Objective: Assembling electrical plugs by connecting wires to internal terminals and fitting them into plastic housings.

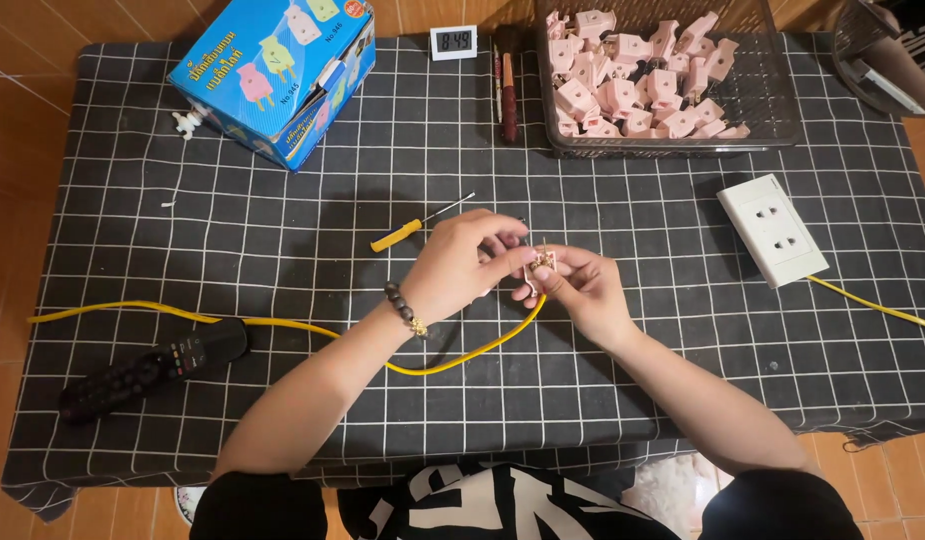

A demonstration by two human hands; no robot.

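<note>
My left hand (461, 262) and my right hand (583, 287) meet over the middle of the table, both pinching a small pink plug (540, 266) with brass pins. A yellow cable (283, 324) runs from the plug in a loop under my left wrist and off to the left edge. My left wrist wears a dark bead bracelet. A yellow-handled screwdriver (415, 226) lies just beyond my left hand.
A clear basket (763, 110) holds several pink plugs at the back right. A white wall socket (773, 229) with a yellow cable lies on the right. A blue box (273, 70), a small digital clock (453, 41), a brush (508, 90) and a black remote (153, 366) lie around.
</note>
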